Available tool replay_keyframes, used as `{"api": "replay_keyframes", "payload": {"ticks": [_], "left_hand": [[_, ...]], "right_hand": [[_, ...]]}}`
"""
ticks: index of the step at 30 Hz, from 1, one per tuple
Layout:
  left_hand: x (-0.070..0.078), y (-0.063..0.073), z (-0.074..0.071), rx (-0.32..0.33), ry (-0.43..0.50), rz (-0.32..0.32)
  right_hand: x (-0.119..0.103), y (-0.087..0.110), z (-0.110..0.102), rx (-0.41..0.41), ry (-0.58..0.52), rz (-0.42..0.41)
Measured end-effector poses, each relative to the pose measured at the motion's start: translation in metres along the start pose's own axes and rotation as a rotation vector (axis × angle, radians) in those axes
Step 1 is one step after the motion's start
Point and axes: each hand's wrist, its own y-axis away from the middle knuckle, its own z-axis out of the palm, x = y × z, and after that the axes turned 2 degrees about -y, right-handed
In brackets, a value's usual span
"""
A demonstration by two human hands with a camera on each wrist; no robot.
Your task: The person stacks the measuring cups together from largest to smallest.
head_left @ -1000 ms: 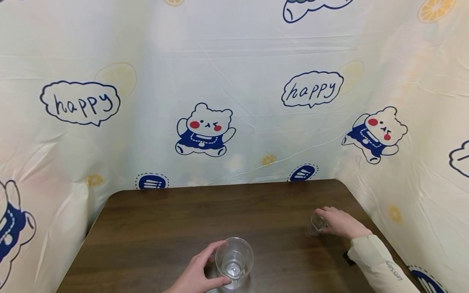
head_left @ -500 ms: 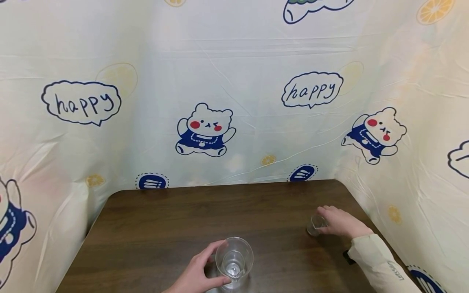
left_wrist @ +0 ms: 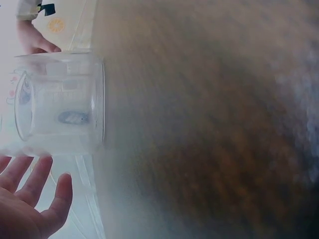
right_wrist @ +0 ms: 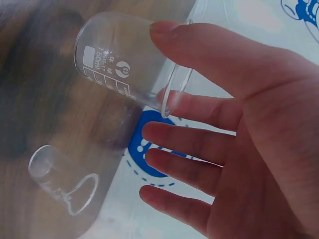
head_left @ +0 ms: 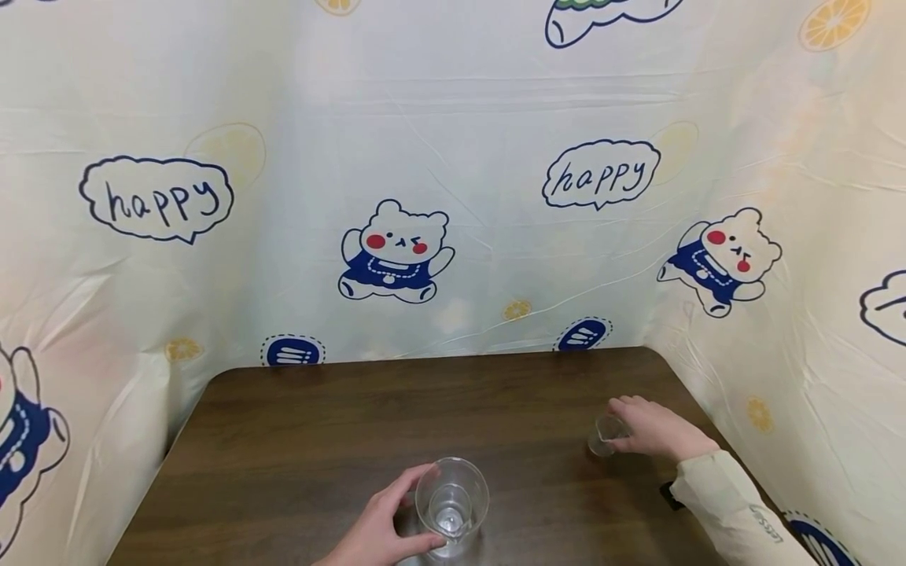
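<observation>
Left hand (head_left: 382,519): fingers and thumb curved round large beaker (head_left: 468,489), near front of table (head_left: 297,440). Inner ring visible; nested vessel or liquid, cannot tell. Right hand (right_wrist: 214,124): thumb and forefinger pinching beaker marked "50ml" (right_wrist: 112,64), remaining fingers apart. Smaller glass (right_wrist: 52,174) nearby; contents not discernible.

Your left grip (head_left: 388,520) comes in low from the near edge of view, thumb (head_left: 426,542) and forefinger (head_left: 412,479) curved wide in a C-shaped hold, little finger (left_wrist: 61,196) standing clear. Your right forearm (head_left: 732,511), sleeved in pale cloth, reaches forward and inward; its grip (head_left: 658,430) holds between thumb (right_wrist: 209,52) and forefinger (right_wrist: 204,108), the other fingers (right_wrist: 184,142) extended, slightly apart.
</observation>
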Motion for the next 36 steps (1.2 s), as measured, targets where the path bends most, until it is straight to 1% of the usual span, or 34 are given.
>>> {"api": "replay_keyframes", "payload": {"ticks": [3,5,6,11,20,26,28,33,36], "left_hand": [[0.0,0.0,0.0,0.026,-0.023,0.048],[0.0,0.001,0.0,0.028,-0.031,0.055],[0.001,0.001,0.0,0.027,-0.032,0.05],[0.003,-0.001,-0.002,-0.009,-0.011,-0.017],[0.001,-0.001,-0.001,-0.02,0.006,-0.024],[0.001,-0.001,-0.002,-0.017,0.011,-0.011],[0.002,-0.001,-0.003,-0.024,0.011,-0.021],[0.005,-0.002,-0.005,-0.06,0.022,-0.075],[0.004,-0.002,-0.005,-0.061,0.019,-0.072]], "right_hand": [[-0.005,0.0,-0.003,0.014,0.02,-0.024],[-0.009,0.0,-0.005,0.016,0.019,-0.025],[-0.01,0.0,-0.006,0.018,0.016,-0.028],[-0.018,0.0,-0.009,0.018,0.015,-0.044],[-0.031,0.0,-0.014,0.004,-0.002,-0.076],[-0.038,0.001,-0.017,0.004,0.0,-0.095],[-0.041,0.001,-0.019,0.011,0.003,-0.1],[-0.049,0.004,-0.023,0.042,0.03,-0.125],[-0.055,0.005,-0.025,0.055,0.049,-0.145]]}}
